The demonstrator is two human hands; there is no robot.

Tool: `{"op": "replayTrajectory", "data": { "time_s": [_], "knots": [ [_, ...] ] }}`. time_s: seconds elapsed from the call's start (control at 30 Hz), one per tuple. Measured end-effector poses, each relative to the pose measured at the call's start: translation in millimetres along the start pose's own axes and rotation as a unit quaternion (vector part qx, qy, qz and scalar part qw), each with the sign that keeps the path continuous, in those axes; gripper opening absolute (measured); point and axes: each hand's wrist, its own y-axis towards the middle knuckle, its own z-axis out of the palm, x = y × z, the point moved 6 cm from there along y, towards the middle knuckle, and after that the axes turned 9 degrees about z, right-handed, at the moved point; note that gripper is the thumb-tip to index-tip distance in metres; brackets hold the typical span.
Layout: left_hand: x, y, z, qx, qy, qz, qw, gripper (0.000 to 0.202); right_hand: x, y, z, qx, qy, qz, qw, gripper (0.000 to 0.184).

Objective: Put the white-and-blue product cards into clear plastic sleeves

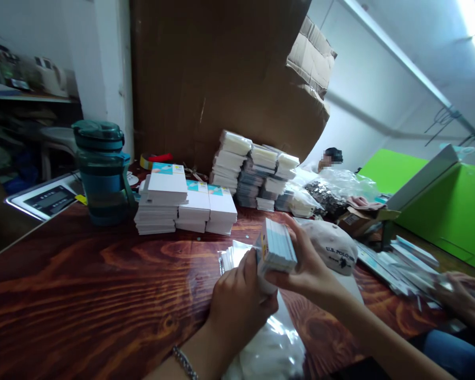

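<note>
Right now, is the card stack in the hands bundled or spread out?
Bundled: the card stack shows as one compact block, held by the left hand and right hand.

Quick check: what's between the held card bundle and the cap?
In the head view, the right hand lies between the card bundle and the cap, gripping the bundle.

Left of the left hand [237, 295], the wooden table [83, 295] offered a broad open way; ahead, white card stacks [193, 211] barred passage, the teal bottle [103, 184] just beside them; the card bundle [277, 250] filled the gap between both hands; the white cap [328, 243] crowded the right hand [303, 264]; farther right, a co-worker's hand [461, 295] narrowed the room.
</note>
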Motion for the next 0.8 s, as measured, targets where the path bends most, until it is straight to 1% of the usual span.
{"op": "replayTrajectory", "data": {
  "time_s": [0.03,0.1,0.17,0.23,0.27,0.33,0.37,0.43,0.5,0.57,0.67,0.7,0.73,0.8],
  "knots": [
    [0,0,-0.1,0.001,0.001,-0.001,1.0,0.071,5,2,-1,-0.001,-0.002,-0.014,1.0,0.104],
    [-1,0,0.0,0.0,0.002,0.003,1.0,0.071,16,5,-5,-0.009,-0.025,-0.037,0.999,0.088],
    [-1,0,-0.3,-0.007,0.004,0.007,1.0,0.071,28,6,-9,-0.018,-0.076,-0.055,0.995,0.066],
    [0,-1,-0.7,-0.011,0.004,0.006,1.0,0.07,37,6,-11,-0.032,-0.151,-0.071,0.985,0.047],
    [0,-1,-0.8,-0.01,0.002,0.007,1.0,0.07,41,6,-12,-0.042,-0.191,-0.081,0.977,0.042],
    [-1,-1,-1.2,-0.007,-0.002,0.011,1.0,0.069,46,3,-12,-0.061,-0.255,-0.102,0.96,0.038],
    [-1,-1,-1.2,-0.004,-0.003,0.013,1.0,0.069,47,2,-12,-0.066,-0.268,-0.108,0.955,0.038],
    [0,-2,-1.1,0.0,-0.002,0.013,1.0,0.069,48,-1,-13,-0.069,-0.256,-0.113,0.958,0.036],
    [0,-2,-0.6,0.005,-0.004,0.008,1.0,0.069,47,0,-19,-0.081,-0.211,-0.1,0.969,0.031],
    [0,-1,-0.6,0.007,-0.01,0.004,1.0,0.07,44,6,-30,-0.113,-0.163,-0.075,0.977,0.028],
    [0,0,-1.5,0.014,-0.011,-0.007,1.0,0.069,34,22,-51,-0.17,-0.141,-0.035,0.975,0.028],
    [0,1,-2.0,0.017,-0.009,-0.012,1.0,0.069,28,30,-56,-0.171,-0.144,-0.017,0.975,0.026],
    [0,2,-2.6,0.019,-0.005,-0.016,1.0,0.07,18,39,-59,-0.155,-0.146,0.01,0.977,0.025],
    [0,3,-3.8,0.022,-0.002,-0.018,1.0,0.07,-7,57,-59,-0.089,-0.15,0.079,0.981,0.021]
  ]
}}
